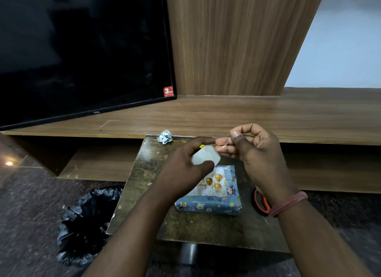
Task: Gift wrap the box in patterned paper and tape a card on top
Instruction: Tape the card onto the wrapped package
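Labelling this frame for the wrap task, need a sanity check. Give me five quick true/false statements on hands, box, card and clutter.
1. The left hand grips a tape roll. True.
2. The box is bare cardboard. False: it is wrapped in blue patterned paper.
3. A balloon card lies on top of the box. True.
4. The right hand holds the scissors. False: it pinches the tape end; the scissors lie on the table.
5. A crumpled paper ball sits at the table's far edge. True.

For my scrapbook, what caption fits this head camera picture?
Left hand holds a clear tape roll; right hand pulls its end above the blue wrapped box and balloon card.
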